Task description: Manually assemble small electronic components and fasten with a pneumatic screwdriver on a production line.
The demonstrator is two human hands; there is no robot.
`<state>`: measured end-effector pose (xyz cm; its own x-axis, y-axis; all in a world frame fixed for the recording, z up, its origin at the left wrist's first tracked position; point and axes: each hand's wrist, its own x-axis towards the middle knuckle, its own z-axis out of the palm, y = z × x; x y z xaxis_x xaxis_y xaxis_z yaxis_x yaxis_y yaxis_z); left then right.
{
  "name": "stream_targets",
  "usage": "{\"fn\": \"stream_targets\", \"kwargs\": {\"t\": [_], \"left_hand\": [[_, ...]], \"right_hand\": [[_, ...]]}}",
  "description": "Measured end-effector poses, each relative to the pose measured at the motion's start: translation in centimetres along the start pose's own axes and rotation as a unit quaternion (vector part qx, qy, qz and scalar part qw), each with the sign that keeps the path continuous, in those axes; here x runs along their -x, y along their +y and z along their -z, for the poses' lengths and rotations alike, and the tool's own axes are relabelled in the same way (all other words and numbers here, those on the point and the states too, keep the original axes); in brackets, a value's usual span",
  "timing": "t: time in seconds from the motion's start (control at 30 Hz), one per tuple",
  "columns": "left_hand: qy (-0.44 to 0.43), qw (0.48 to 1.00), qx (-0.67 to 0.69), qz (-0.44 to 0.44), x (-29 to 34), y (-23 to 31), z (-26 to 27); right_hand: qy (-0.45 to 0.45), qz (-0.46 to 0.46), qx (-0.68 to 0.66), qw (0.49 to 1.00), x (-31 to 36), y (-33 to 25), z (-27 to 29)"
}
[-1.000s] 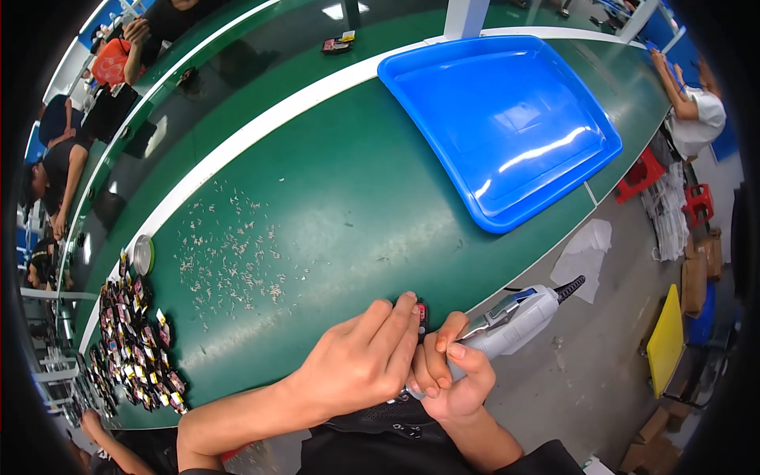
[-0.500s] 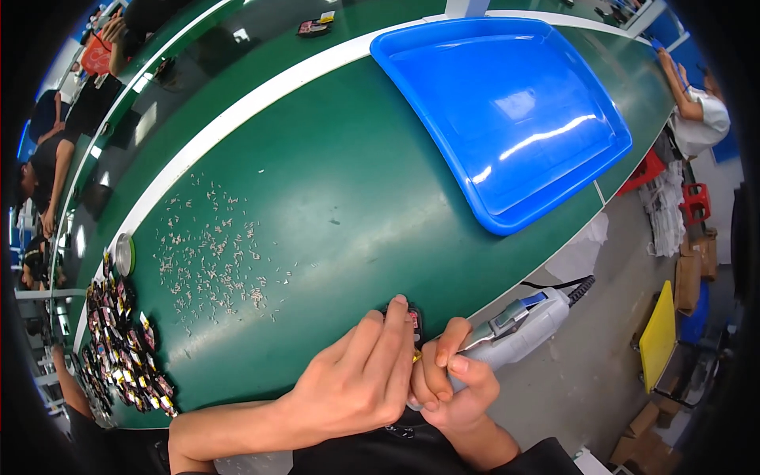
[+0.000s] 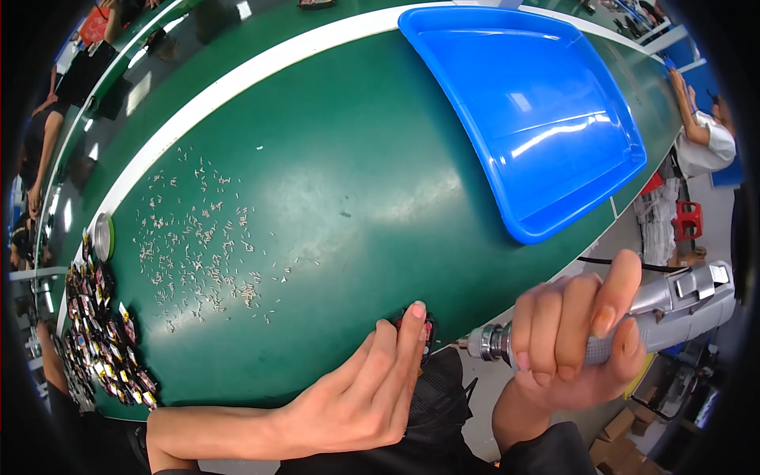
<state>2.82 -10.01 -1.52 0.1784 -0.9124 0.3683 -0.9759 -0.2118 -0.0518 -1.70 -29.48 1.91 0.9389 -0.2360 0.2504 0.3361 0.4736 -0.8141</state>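
Note:
My left hand [image 3: 360,388] presses a small black part with a red patch [image 3: 429,332] at the near edge of the green table [image 3: 340,261]. Its fingers lie over the part and cover most of it. A grey electric screwdriver [image 3: 687,317] with a metal lever is wrapped in the fingers of my right hand [image 3: 570,336]. The driver's metal nose points left toward the part; I cannot tell whether its tip touches. Many small screws [image 3: 214,273] lie scattered across the left half of the table.
At the far left edge is a heap of small black parts [image 3: 107,340] beside a round tin [image 3: 103,237]. A large blue tray [image 3: 495,170] stands at the far right. Co-workers [image 3: 701,131] sit around. Beyond the table's right edge is a red stool [image 3: 687,222].
My right hand has moved right, away from the left hand, and now grips the screwdriver fully, its nose turned left. The left hand still holds the part. The view has shifted slightly.

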Motion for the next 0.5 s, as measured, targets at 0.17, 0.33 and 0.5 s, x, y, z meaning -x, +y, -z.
{"fn": "stream_targets", "kwargs": {"t": [0.17, 0.33, 0.5], "left_hand": [[-0.016, 1.0, 0.015, 0.008, 0.0, -0.1, 0.1], [-0.004, 0.999, 0.035, 0.017, 0.1, -0.2, -0.3], [-0.007, 0.998, 0.051, 0.023, 0.1, -0.4, -0.3]], "right_hand": [[-0.006, -0.012, 0.005, 1.0, -0.7, 1.3, 0.4], [0.006, -0.016, 0.018, 1.0, -0.8, 1.4, 0.3], [-0.014, -0.037, 0.018, 0.999, -1.3, 1.4, -0.2]]}}
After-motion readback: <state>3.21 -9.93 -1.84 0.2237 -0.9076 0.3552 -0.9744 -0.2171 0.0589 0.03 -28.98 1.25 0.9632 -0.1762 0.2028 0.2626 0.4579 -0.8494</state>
